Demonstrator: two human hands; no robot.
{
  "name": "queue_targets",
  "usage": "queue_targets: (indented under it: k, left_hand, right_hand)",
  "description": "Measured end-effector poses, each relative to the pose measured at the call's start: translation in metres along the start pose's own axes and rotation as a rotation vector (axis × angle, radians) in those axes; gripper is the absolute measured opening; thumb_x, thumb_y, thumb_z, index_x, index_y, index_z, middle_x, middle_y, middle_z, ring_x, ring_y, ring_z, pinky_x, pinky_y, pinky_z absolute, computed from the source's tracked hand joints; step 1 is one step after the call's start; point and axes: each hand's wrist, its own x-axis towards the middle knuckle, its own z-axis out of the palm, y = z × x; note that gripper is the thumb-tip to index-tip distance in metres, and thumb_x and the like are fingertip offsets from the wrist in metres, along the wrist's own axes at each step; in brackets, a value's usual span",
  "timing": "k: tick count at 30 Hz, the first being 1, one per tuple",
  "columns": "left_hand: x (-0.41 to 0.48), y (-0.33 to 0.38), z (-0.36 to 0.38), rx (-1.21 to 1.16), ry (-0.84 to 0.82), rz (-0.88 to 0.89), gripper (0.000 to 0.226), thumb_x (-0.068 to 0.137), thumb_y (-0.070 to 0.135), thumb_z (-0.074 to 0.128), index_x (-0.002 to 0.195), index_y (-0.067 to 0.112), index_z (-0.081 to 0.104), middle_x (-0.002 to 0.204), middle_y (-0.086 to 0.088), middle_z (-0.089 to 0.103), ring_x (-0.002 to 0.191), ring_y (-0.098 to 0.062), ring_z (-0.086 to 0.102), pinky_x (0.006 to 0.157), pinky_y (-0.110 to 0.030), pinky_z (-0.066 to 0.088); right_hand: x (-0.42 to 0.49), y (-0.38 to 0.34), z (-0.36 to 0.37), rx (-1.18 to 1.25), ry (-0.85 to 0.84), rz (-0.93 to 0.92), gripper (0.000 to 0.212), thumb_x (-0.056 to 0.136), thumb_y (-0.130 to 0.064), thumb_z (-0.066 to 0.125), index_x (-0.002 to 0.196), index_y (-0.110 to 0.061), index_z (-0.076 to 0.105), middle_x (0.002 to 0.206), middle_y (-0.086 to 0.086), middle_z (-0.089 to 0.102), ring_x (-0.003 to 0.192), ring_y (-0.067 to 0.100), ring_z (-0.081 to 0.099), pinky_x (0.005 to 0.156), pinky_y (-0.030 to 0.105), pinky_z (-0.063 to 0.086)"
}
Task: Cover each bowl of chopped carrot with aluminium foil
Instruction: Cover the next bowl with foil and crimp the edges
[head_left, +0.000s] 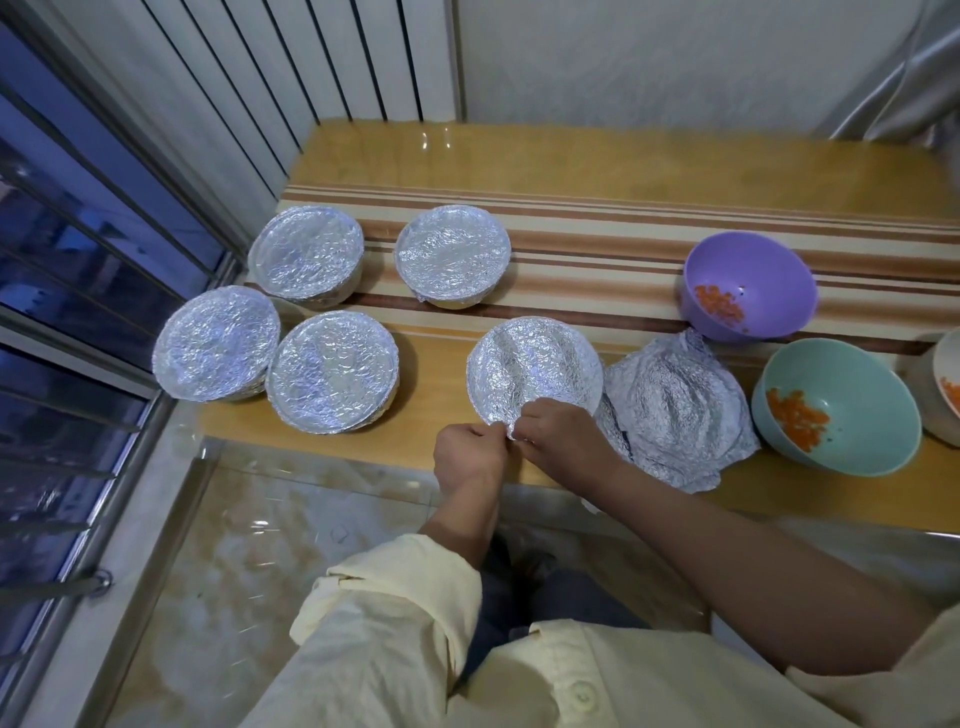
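while both hands meet at the bench's near edge, the left hand (470, 460) and the right hand (558, 434) each pinch the front rim of a foil cover (535, 371) between thumb and fingertips, so each grip is narrow and closed on crinkled foil. this cover is stretched round and flat over a bowl that is itself hidden beneath it, near the front middle of the bench (519, 156). to its left stand four wrapped bowls (332, 371), two nearer and two farther back, the three leftmost close together by the window (78, 260). just right of the pinched cover, touching it, lies a crumpled heap of loose foil (675, 410). beyond that, uncovered, sit a purple bowl (748, 286) on the striped cloth (597, 234) and a teal bowl (836, 405) nearer the front, each with a small pile of chopped carrot (797, 421) low on one side. a pale bowl (943, 395) with carrot is cut off by the right edge. cream sleeves (395, 613) are pushed up both forearms.
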Motion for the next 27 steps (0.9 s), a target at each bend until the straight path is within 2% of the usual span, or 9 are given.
queue_targets:
  k: [4, 8, 13, 16, 21, 25, 27]
  left_hand:
    - [-0.002, -0.005, 0.001, -0.042, 0.001, 0.003, 0.03, 0.08, 0.045, 0.073, 0.069, 0.017, 0.078, 0.074, -0.007, 0.074, 0.076, -0.027, 0.069, 0.073, -0.03, 0.052]
    - [-0.001, -0.004, -0.001, -0.018, 0.015, 0.004, 0.017, 0.08, 0.03, 0.072, 0.074, 0.015, 0.079, 0.075, -0.005, 0.075, 0.081, -0.027, 0.071, 0.071, -0.027, 0.051]
    - [0.004, 0.005, -0.004, 0.022, 0.015, -0.005, 0.017, 0.075, 0.031, 0.071, 0.069, 0.016, 0.078, 0.07, -0.005, 0.072, 0.081, -0.031, 0.071, 0.064, -0.026, 0.046]
    - [0.011, 0.01, -0.011, 0.064, 0.024, 0.016, 0.017, 0.078, 0.03, 0.072, 0.07, 0.016, 0.077, 0.072, -0.006, 0.072, 0.08, -0.032, 0.069, 0.064, -0.024, 0.041]
    - [0.016, 0.011, -0.014, 0.061, 0.036, 0.038, 0.019, 0.078, 0.033, 0.073, 0.071, 0.017, 0.077, 0.077, -0.005, 0.075, 0.081, -0.03, 0.07, 0.067, -0.026, 0.049]
    - [0.008, -0.001, -0.008, 0.008, 0.051, 0.038, 0.035, 0.079, 0.051, 0.074, 0.081, 0.016, 0.077, 0.083, -0.004, 0.075, 0.084, -0.026, 0.068, 0.079, -0.031, 0.051]
    - [0.001, -0.007, -0.001, 0.017, 0.04, 0.043, 0.037, 0.08, 0.05, 0.074, 0.076, 0.013, 0.077, 0.078, -0.008, 0.074, 0.081, -0.029, 0.068, 0.073, -0.03, 0.048]
  right_hand:
    - [0.001, 0.001, 0.0, 0.024, 0.007, 0.011, 0.014, 0.065, -0.004, 0.069, 0.057, -0.008, 0.059, 0.056, 0.004, 0.05, 0.051, 0.025, 0.052, 0.039, 0.028, 0.041]
    - [-0.001, -0.001, 0.002, 0.016, 0.0, 0.01, 0.013, 0.066, -0.008, 0.066, 0.055, -0.01, 0.058, 0.056, 0.003, 0.05, 0.052, 0.024, 0.053, 0.039, 0.026, 0.04]
    - [-0.002, -0.002, 0.0, 0.052, -0.009, 0.021, 0.021, 0.057, -0.007, 0.085, 0.066, -0.009, 0.066, 0.064, 0.004, 0.056, 0.059, 0.025, 0.057, 0.046, 0.027, 0.044]
    - [-0.008, 0.003, -0.005, 0.051, 0.006, 0.003, 0.031, 0.052, -0.01, 0.088, 0.073, -0.007, 0.067, 0.071, 0.006, 0.059, 0.065, 0.026, 0.06, 0.052, 0.027, 0.045]
    - [-0.01, 0.009, -0.001, -0.004, 0.002, -0.007, 0.023, 0.057, -0.002, 0.083, 0.064, -0.009, 0.062, 0.066, 0.005, 0.057, 0.06, 0.025, 0.056, 0.048, 0.028, 0.045]
    - [-0.006, 0.005, 0.0, -0.017, -0.003, -0.03, 0.022, 0.057, 0.0, 0.081, 0.06, -0.009, 0.061, 0.062, 0.004, 0.054, 0.057, 0.024, 0.054, 0.045, 0.028, 0.044]
    - [-0.006, 0.004, -0.001, -0.012, 0.002, -0.039, 0.022, 0.059, 0.001, 0.081, 0.058, -0.008, 0.061, 0.061, 0.005, 0.053, 0.056, 0.024, 0.053, 0.044, 0.029, 0.043]
